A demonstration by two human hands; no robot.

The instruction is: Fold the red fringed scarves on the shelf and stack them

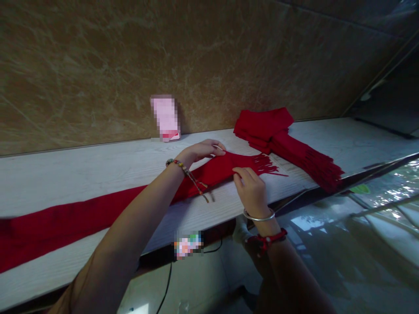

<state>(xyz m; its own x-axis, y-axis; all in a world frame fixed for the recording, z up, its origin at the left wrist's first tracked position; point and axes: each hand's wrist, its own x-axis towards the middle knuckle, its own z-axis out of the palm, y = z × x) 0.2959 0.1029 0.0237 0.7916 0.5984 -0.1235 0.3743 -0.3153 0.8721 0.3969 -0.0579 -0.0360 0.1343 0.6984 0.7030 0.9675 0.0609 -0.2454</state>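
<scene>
Between front and back edges of the table (pixel 98 163): one outstretched red scarf (pixel 98 214); likely light, soft, best taken by long edges. Right fingers (pixel 242 172) pinch near edge; left fingers (pixel 214 151) touch far edge, grip unclear.

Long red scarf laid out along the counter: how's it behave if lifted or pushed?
Likely floppy: the long red scarf lies flat, and its fringe splays in loose strands. Probably light for its size, since it looks like plain cloth. Pushed, it should bunch or slide rather than roll, given its flat, strip-like shape.
</scene>
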